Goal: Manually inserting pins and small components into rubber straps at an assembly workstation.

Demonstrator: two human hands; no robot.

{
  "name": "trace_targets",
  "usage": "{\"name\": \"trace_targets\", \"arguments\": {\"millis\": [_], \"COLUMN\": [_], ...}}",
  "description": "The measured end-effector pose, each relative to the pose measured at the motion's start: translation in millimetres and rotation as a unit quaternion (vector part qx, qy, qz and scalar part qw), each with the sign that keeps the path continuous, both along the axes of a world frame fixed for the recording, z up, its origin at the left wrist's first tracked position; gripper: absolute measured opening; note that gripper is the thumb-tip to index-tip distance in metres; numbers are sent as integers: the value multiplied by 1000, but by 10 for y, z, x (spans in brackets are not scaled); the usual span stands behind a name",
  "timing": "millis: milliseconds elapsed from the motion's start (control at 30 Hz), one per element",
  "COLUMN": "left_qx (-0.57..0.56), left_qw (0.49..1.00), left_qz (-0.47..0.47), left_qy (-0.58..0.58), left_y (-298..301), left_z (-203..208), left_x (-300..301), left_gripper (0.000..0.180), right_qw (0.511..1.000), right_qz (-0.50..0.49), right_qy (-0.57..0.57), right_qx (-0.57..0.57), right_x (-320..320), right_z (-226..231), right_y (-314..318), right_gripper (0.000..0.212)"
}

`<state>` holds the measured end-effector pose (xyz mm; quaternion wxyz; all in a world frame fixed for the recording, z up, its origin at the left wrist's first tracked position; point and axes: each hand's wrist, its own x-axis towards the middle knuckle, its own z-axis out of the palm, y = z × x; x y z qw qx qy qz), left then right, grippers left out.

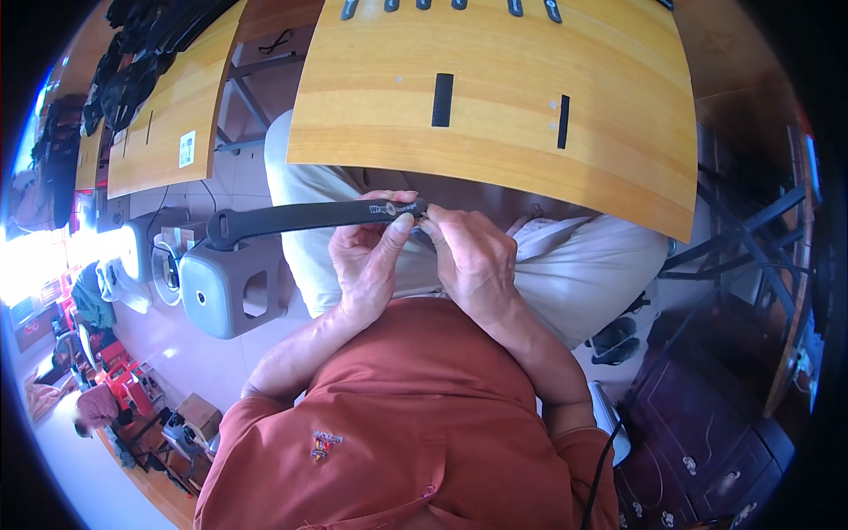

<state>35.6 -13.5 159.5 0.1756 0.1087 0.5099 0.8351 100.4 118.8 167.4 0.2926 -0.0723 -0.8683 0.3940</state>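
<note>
A long black strap [300, 218] with pale print near one end stretches leftward over my lap. Its far-left end is rounded and has a slot. My left hand [367, 261] pinches the printed end between thumb and fingers. At the tip of that same end, my right hand [477, 261] has its fingers pressed together, touching the strap. Whatever small detail lies between the right fingertips is hidden. Both hands are above my lap, just short of the near edge of the wooden table [503, 53].
Two short black strips [442, 100] lie on the table, and several dark strap ends [515, 7] line its far edge. A grey plastic stool [212, 291] stands at left. Another wooden table [177, 115] carries black items. Dark drawers [698, 424] stand at lower right. A person [97, 406] is at lower left.
</note>
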Motion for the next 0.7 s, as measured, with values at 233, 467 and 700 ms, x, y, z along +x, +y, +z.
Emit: {"name": "trace_targets", "arguments": {"millis": [233,467,700], "left_qx": [-79,-86,-57], "left_qw": [995,996,997], "left_qz": [-3,-18,-56], "left_qy": [55,34,-14], "left_y": [-6,-61,-80], "left_z": [25,-3,20], "left_x": [68,90,46], "left_gripper": [31,31,23], "right_qw": [997,995,995], "right_qz": [-8,56,83], "right_qy": [-49,-77,-55], "right_qx": [-62,29,18], "right_x": [54,115,168], "right_z": [-2,-28,-133], "right_y": [-18,77,98], "right_gripper": [25,30,32]}}
